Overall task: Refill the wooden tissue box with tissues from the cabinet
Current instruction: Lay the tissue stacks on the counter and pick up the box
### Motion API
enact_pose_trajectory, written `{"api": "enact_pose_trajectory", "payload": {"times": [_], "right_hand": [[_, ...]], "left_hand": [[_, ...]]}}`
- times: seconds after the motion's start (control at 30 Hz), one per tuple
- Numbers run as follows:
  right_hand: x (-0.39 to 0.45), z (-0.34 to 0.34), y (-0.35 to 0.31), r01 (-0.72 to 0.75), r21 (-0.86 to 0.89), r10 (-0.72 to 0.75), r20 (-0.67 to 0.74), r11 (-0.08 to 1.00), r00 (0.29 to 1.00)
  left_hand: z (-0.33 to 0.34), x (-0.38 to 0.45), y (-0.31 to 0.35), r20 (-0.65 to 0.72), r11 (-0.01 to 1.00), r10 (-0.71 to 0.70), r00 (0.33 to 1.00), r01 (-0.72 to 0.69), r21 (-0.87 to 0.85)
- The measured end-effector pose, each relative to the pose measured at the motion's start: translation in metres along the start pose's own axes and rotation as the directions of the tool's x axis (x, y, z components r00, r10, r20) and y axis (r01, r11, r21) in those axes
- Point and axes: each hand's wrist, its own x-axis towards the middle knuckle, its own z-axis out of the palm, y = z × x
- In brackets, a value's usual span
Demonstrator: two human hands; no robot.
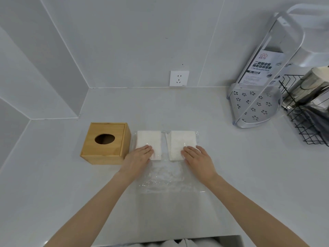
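Observation:
A wooden tissue box [106, 143] with an oval hole in its lid stands on the white counter [231, 166], left of centre. Just right of it lie two white tissue packs side by side inside a clear plastic wrapper [169, 182] that spreads toward me. My left hand [138, 158] rests flat, fingers together, on the near end of the left tissue pack [149, 142]. My right hand [198, 157] lies flat on the near end of the right tissue pack [181, 142]. Neither hand grips anything.
A wall socket [179, 78] sits on the back wall. At the right stand a clear packaged corner rack [256, 104] and a black wire basket [306, 118] with shiny packets. A corner wall juts in at the left. White fabric shows at the counter's near edge.

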Motion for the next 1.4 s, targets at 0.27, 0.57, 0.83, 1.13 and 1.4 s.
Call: {"api": "enact_pose_trajectory", "payload": {"times": [0.27,0.57,0.83,1.13,1.4], "right_hand": [[0.024,-0.032,0.018,0.096,0.048,-0.103,0.179,0.994,0.978],[0.101,-0.089,0.055,-0.153,0.428,-0.004,0.344,0.891,0.939],[0.184,-0.079,0.086,-0.241,0.47,-0.019,0.483,0.849,0.875],[0.207,-0.031,0.091,-0.431,0.562,0.186,0.44,0.705,0.878],[0.203,-0.008,0.083,-0.296,0.356,0.157,0.37,0.887,0.916]], "left_hand": [[-0.02,0.012,-0.011,0.041,0.995,0.027,0.999,-0.023,-0.095],[-0.095,0.101,-0.052,0.443,0.873,-0.084,0.893,0.28,-0.399],[-0.092,0.165,-0.099,0.529,0.775,-0.121,0.84,0.413,-0.478],[-0.047,0.183,-0.121,0.524,0.683,-0.228,0.821,0.518,-0.515],[-0.025,0.175,-0.109,0.493,0.815,-0.238,0.837,0.448,-0.367]]}}
